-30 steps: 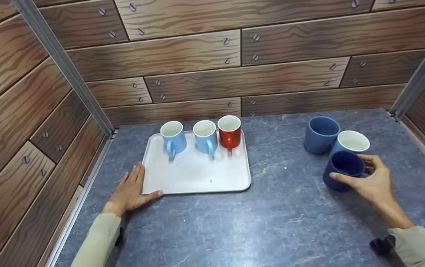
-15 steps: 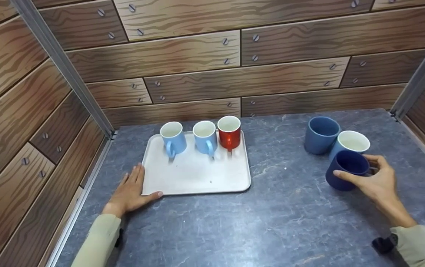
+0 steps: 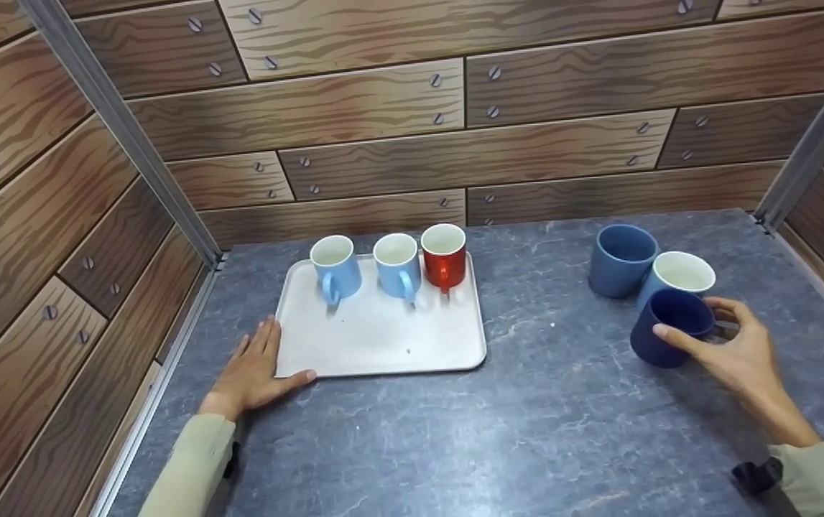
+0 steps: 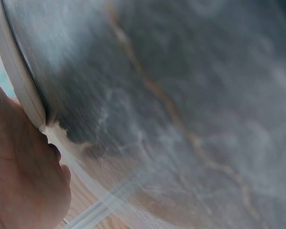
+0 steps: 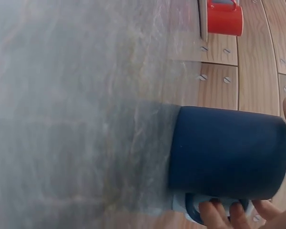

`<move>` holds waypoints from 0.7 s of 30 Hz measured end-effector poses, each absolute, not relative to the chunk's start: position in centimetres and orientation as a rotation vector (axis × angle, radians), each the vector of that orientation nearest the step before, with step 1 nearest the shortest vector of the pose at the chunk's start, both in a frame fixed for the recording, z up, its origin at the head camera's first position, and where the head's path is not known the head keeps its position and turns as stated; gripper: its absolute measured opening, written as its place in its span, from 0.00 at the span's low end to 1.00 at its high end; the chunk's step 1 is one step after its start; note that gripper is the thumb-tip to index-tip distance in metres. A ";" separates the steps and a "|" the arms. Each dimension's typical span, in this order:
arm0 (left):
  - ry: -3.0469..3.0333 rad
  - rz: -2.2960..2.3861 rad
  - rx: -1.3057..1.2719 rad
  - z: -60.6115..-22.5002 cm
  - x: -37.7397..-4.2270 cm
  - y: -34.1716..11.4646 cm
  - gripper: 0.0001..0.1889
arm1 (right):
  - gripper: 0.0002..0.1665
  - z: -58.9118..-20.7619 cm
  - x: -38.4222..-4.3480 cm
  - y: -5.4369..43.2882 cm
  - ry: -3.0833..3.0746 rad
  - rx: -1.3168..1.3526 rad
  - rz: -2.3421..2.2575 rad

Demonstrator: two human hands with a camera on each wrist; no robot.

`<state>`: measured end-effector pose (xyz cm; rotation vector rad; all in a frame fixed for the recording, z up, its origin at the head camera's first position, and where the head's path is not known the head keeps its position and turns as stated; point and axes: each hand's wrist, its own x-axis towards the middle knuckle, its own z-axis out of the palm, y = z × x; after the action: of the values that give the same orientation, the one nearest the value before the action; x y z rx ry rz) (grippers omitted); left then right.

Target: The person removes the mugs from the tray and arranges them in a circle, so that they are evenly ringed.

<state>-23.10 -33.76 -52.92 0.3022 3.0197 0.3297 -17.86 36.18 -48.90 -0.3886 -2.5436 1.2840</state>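
Note:
A dark blue mug (image 3: 659, 337) stands upright on the table at the right. My right hand (image 3: 735, 352) holds it, the thumb at its near side by the rim and the fingers at the handle (image 5: 195, 210). Close behind are a mug with a white inside (image 3: 684, 273) and a medium-blue cup (image 3: 621, 266). On the left, my left hand (image 3: 250, 370) lies with straight fingers against the side of a white tray (image 3: 383, 337), its thumb along the front edge. Two light blue mugs, left (image 3: 340, 276) and right (image 3: 399, 271), and a red mug (image 3: 446, 262) stand along the tray's back.
The grey marbled table (image 3: 455, 445) is bounded by wood-patterned walls (image 3: 383, 129) at the back and both sides. Metal posts (image 3: 124, 136) stand in the corners.
The dark blue mug has shifted slightly right, nearer the mug behind it. My right thumb has drawn back a little along its side. The left hand and tray have stayed put.

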 end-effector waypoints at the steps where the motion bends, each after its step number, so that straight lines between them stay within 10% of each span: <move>1: 3.016 0.325 0.298 -52.9 -23.1 -33.8 0.68 | 0.55 -48.7 -17.8 36.1 -2.541 -0.397 1.268; 21: 3.019 0.334 0.290 -53.0 -23.2 -33.6 0.68 | 0.38 -43.1 -20.5 29.2 -2.234 0.046 1.248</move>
<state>-23.21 -33.65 -53.02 0.2897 3.0192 0.3335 -20.52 29.23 -43.10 0.0456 -2.2336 1.2484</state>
